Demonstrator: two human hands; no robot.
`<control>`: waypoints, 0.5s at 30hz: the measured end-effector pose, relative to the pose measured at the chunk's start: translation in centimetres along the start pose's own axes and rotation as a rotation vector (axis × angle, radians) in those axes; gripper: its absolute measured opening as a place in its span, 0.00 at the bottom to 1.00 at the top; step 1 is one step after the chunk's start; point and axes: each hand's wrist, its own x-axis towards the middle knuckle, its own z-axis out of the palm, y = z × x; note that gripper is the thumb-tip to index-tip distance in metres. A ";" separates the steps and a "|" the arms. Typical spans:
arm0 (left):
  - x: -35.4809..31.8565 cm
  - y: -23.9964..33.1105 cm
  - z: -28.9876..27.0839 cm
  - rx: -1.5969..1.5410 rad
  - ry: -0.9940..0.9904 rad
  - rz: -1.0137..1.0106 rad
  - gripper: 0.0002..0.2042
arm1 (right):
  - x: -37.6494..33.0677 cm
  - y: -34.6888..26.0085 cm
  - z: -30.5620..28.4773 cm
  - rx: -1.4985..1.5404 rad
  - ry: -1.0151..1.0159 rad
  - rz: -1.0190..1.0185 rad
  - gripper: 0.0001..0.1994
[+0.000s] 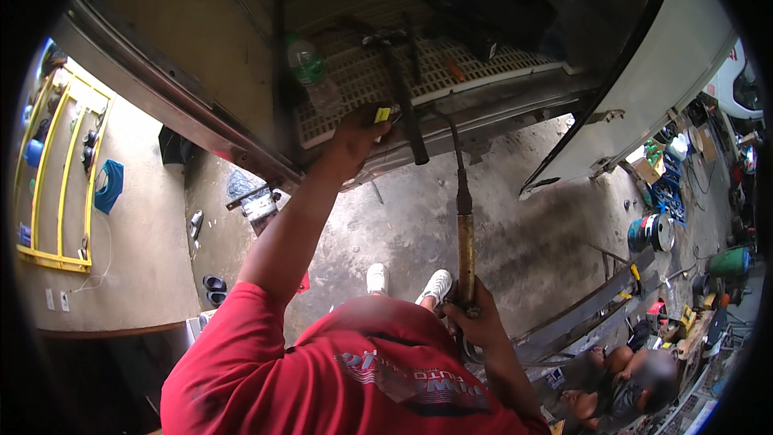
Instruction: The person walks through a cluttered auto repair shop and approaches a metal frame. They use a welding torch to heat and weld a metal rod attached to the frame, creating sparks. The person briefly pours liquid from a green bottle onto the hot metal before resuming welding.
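1. Right hand [477, 318] clamped round a torch [466, 246], bent tip by the metal ledge [503, 119].
2. Left hand [353, 143] at that ledge; I can't tell its grip.
3. Hammer [408, 113], bottle [306, 63] on pale grating [352, 80].
4. Stained concrete floor [394, 229]; yellow rack [64, 259] off left.

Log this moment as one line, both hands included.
Left hand: at small yellow item; Right hand: gripping torch-like tool, bent tip near metal sill; Hammer: overhanging sill
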 end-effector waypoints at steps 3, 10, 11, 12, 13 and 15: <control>-2.1 2.5 2.7 -0.105 0.129 -0.039 0.19 | 0.6 0.0 -0.6 -0.018 -0.053 0.023 0.19; -2.0 1.2 2.0 -0.513 0.057 -0.159 0.11 | 1.2 -0.5 -1.2 -0.066 -0.125 -0.004 0.20; -2.2 1.3 2.7 -0.501 0.066 -0.145 0.10 | 1.3 -0.6 -1.4 -0.071 -0.127 -0.009 0.21; -2.6 1.6 3.4 -0.449 0.074 -0.118 0.10 | 1.4 -0.6 -1.6 -0.061 -0.135 -0.005 0.21; -3.1 2.1 3.9 -0.404 0.081 -0.090 0.11 | 1.4 -0.8 -1.6 -0.059 -0.139 0.001 0.21; -3.2 2.1 4.0 -0.401 0.077 -0.088 0.12 | 1.4 -0.8 -1.6 -0.056 -0.141 0.005 0.21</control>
